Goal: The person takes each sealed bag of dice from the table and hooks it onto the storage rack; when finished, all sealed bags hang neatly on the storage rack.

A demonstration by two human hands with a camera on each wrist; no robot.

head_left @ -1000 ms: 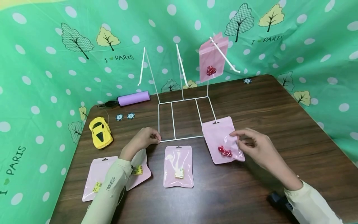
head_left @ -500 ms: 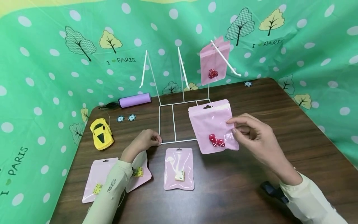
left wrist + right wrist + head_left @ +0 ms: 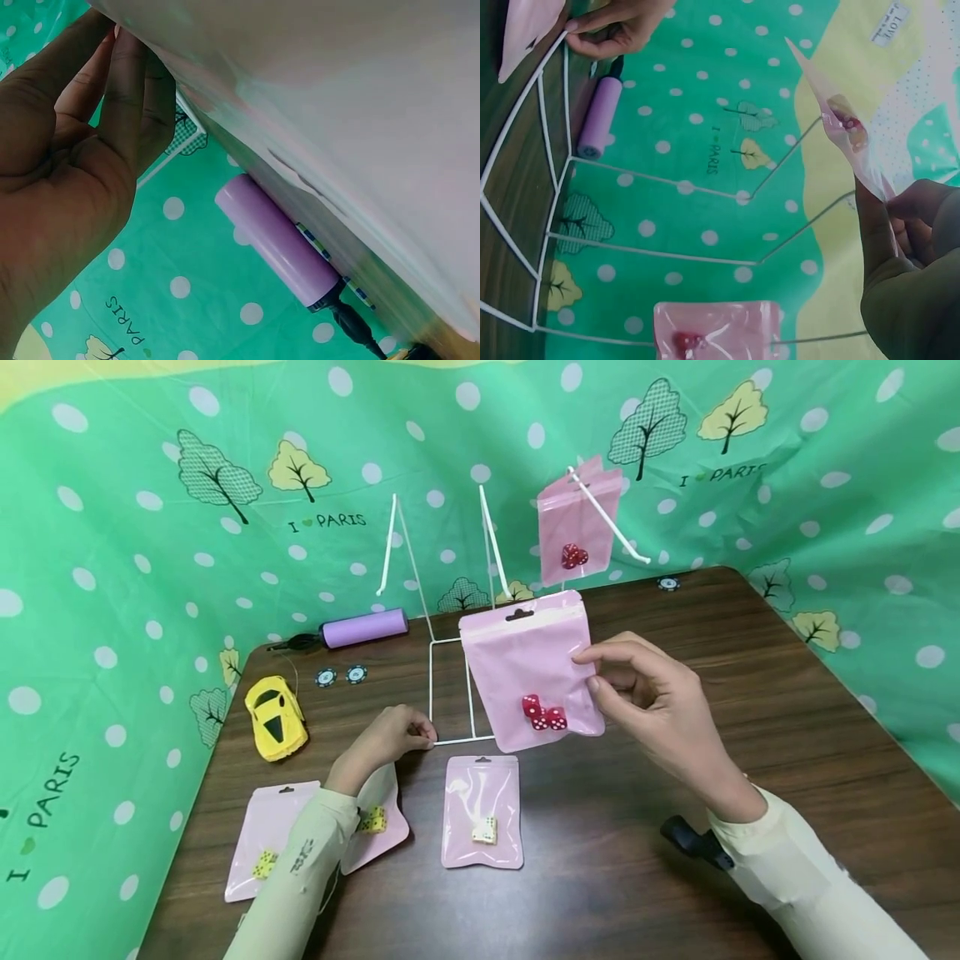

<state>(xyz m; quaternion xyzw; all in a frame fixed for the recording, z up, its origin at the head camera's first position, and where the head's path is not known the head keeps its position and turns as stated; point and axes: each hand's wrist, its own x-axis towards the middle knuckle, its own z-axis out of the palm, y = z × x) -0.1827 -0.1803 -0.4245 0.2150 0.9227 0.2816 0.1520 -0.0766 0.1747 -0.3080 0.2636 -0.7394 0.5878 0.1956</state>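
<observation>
Right hand [image 3: 645, 693] pinches the red-dice pouch [image 3: 528, 668] aloft, its hang hole uppermost; left hand [image 3: 386, 739] pinches the wire rack's [image 3: 450, 693] corner, steadying it.

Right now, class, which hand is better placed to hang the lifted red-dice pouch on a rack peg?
Probably the right hand: it already pinches the pouch in the air near the pegs, while the left hand holds the rack base.

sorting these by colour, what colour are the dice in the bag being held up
Red with white dots: the dice in the pink bag that the right hand pinches. Clearest in the head view.
</observation>
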